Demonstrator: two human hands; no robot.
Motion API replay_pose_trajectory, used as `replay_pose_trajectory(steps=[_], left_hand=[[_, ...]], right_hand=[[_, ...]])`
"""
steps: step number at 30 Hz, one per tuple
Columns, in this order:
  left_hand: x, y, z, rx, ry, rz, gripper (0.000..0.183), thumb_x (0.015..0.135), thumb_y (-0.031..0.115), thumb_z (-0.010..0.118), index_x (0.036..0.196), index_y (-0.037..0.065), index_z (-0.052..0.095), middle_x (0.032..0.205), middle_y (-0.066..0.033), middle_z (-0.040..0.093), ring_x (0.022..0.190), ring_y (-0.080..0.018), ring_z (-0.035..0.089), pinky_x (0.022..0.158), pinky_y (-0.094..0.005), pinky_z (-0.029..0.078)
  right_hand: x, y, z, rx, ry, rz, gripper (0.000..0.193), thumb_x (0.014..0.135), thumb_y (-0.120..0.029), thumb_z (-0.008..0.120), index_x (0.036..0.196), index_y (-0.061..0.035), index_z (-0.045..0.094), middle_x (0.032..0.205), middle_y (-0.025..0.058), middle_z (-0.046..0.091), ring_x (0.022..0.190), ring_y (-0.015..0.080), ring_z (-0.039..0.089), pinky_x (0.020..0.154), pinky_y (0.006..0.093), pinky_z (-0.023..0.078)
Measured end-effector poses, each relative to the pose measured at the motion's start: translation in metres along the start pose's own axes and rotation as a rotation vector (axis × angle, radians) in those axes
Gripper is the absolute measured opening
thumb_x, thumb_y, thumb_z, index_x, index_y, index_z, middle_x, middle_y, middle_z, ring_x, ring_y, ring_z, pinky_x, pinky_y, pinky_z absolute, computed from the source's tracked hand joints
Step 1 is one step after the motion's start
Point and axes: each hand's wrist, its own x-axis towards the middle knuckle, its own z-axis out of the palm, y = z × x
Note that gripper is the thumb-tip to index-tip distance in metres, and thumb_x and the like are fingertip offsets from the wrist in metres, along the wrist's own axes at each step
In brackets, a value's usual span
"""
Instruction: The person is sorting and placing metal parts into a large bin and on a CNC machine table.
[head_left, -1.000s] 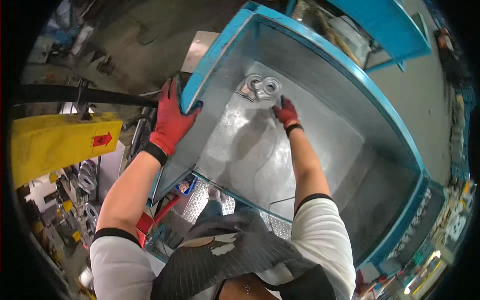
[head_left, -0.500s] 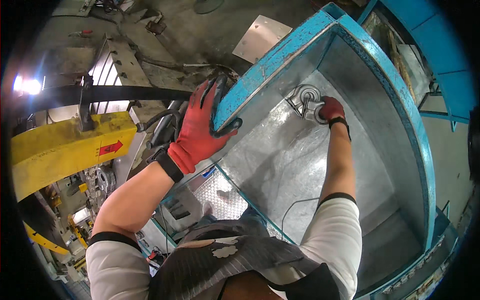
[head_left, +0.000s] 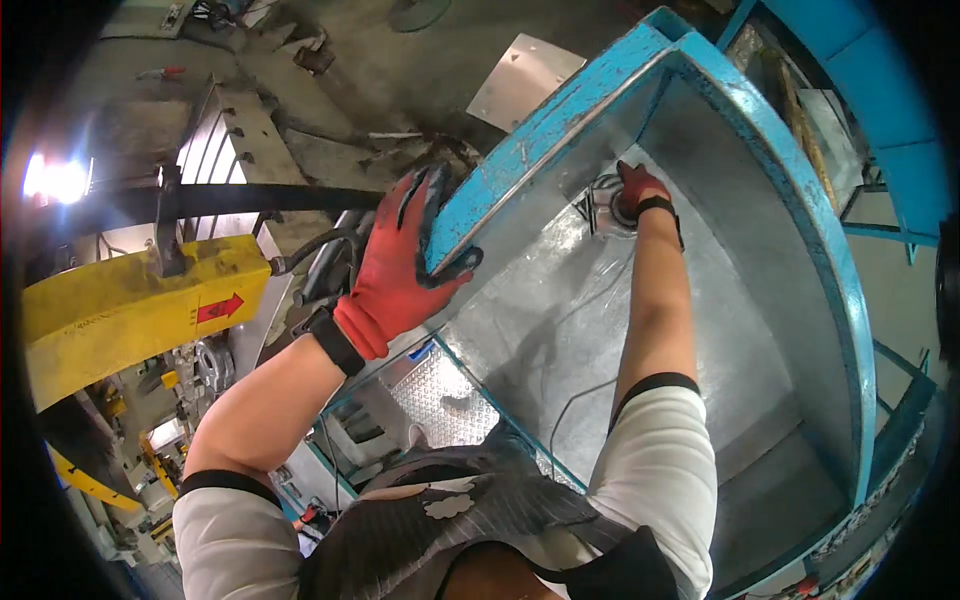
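My left hand [head_left: 395, 265], in a red glove with dark fingertips, grips the near left corner of a blue-edged metal bin [head_left: 545, 130]. Its thumb lies on the inner side and the fingers along the outside. Deep inside the bin, my right hand [head_left: 642, 190], also in a red glove, is closed at a shiny grey metal part [head_left: 603, 205] with rounded, ring-like shapes. The glove covers the part's right side, so whether one or more pieces lie there is hard to tell. The part sits on the bin's bare metal floor, by the far left wall.
To the left hangs a yellow beam [head_left: 150, 300] with a red arrow label, under a black bar [head_left: 260, 197]. A flat metal sheet [head_left: 525, 82] lies beyond the bin. A thin dark cable [head_left: 575, 400] crosses the bin's near side. Blue framework [head_left: 880, 110] stands at the right.
My right hand has shifted left and farther in, from the metal part's right side to over its upper right. My left hand stays on the bin's corner.
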Motion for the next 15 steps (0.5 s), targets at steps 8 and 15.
replay_pose_trajectory(steps=[8, 15], left_hand=[[-0.002, -0.002, 0.002, 0.0, -0.006, 0.016, 0.094, 0.061, 0.026, 0.078, 0.136, 0.001, 0.026, 0.135, -0.0239, 0.027, 0.124, -0.0414, 0.031, 0.104, -0.0444, 0.029], [-0.006, -0.004, 0.002, 0.016, 0.022, 0.011, 0.092, 0.063, 0.029, 0.077, 0.135, 0.0, 0.027, 0.134, -0.024, 0.029, 0.123, -0.0412, 0.032, 0.103, -0.0434, 0.03]], right_hand=[[-0.027, -0.012, 0.045, -0.159, 0.073, -0.354, 0.055, 0.07, -0.014, 0.059, 0.124, -0.017, 0.05, 0.126, 0.0159, 0.048, 0.113, 0.0359, 0.05, 0.095, 0.042, 0.041], [-0.12, -0.059, 0.151, -0.184, -0.052, -0.408, 0.044, 0.069, -0.011, 0.061, 0.111, -0.0063, 0.05, 0.114, 0.0206, 0.054, 0.108, 0.0347, 0.053, 0.089, 0.0411, 0.045]])
